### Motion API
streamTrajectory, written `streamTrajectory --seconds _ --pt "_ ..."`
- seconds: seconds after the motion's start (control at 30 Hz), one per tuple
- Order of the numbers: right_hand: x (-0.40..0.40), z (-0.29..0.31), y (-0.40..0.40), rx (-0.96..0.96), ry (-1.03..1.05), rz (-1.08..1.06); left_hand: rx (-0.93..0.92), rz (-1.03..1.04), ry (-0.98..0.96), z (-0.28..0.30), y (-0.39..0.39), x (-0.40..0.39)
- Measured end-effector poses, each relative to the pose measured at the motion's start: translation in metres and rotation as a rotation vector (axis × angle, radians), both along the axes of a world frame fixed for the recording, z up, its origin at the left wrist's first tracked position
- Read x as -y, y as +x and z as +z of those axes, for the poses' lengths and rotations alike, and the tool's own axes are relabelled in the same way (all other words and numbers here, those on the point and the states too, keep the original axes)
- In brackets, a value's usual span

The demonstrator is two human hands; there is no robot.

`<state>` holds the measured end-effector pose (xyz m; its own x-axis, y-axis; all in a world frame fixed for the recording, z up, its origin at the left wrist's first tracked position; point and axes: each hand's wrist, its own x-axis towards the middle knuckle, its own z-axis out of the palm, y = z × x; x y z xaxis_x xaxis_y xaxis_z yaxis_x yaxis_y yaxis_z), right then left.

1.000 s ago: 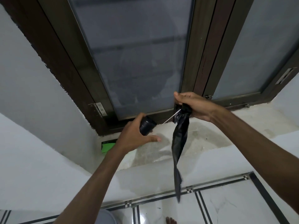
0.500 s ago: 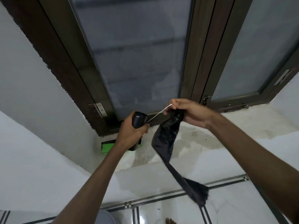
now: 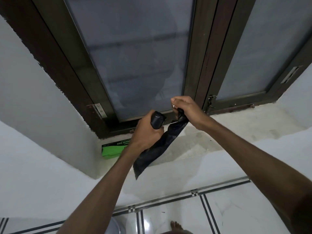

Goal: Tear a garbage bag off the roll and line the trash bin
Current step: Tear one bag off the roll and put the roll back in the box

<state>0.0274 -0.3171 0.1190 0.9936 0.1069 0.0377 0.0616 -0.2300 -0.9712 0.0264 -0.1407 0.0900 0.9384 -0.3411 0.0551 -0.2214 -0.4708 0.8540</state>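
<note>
My left hand (image 3: pixel 146 133) is closed around a black garbage-bag roll (image 3: pixel 157 120), held above the window sill. My right hand (image 3: pixel 186 109) pinches the top of a loose black bag (image 3: pixel 157 149), close to the right of the roll. The bag hangs down and to the left, passing under my left wrist, its tip over the sill's front edge. A thin white string (image 3: pixel 171 123) runs between the roll and the bag. A grey rounded rim (image 3: pixel 115 225) at the bottom edge may be the trash bin; most of it is cut off.
A green garbage-bag box (image 3: pixel 112 148) lies in the sill's left corner. The concrete sill (image 3: pixel 236 129) runs below a dark-framed window (image 3: pixel 138 56). White floor tiles with black lines (image 3: pixel 168 215) lie below, and a bare foot (image 3: pixel 175 225) shows at the bottom.
My hands have come closer together and the white string between them is shorter. The bag's free end has swung from the lower right to the left, under my left wrist.
</note>
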Motion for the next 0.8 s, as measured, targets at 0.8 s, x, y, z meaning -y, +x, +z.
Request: streamTrajectory --seconds 0.8 --pt "0.068 -0.130 -0.019 0.070 -0.722 -0.186 -0.774 0.556 -0.408 -0.059 0.012 -0.076"
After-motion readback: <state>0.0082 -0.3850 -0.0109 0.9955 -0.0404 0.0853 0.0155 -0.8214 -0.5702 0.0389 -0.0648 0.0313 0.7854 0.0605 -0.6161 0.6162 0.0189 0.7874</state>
